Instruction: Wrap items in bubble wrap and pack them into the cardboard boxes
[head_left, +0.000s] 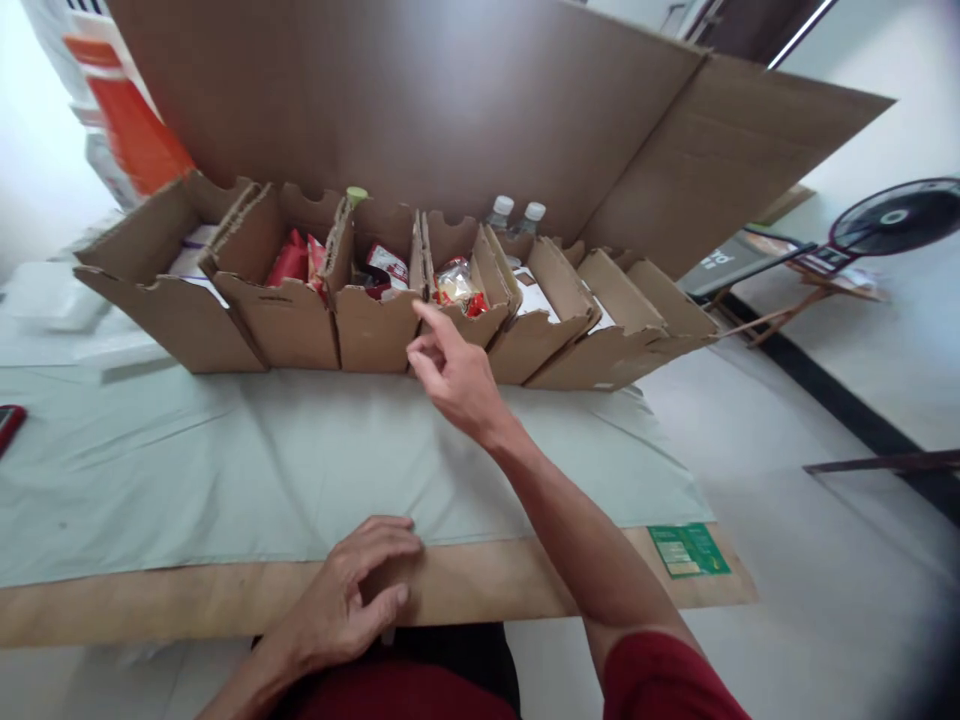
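Pointing forward with its index finger, the right grip [459, 378] is in front of a row of open cardboard bins, a modest gap between finger and thumb and nothing seen in it. Its fingertip is right at the front edge of the third bin [375, 330], counted from the left; whether they touch, I cannot tell. Inside that bin, beyond and left of the fingertip, lies a red-and-white packet [388, 265], its print too small to read. Beyond and right of the fingertip, the fourth bin [451, 238] holds clear-wrapped packets [454, 280] marked in red. Well to the right of this grip, a dark panel [742, 262] shows the letters "rd".

Nearer the body, the left grip [360, 590] rests on the tabletop [517, 580], thumb and fingers loosely parted, empty. Well to its right, a green card [688, 550] carries pale printing, illegible from here.
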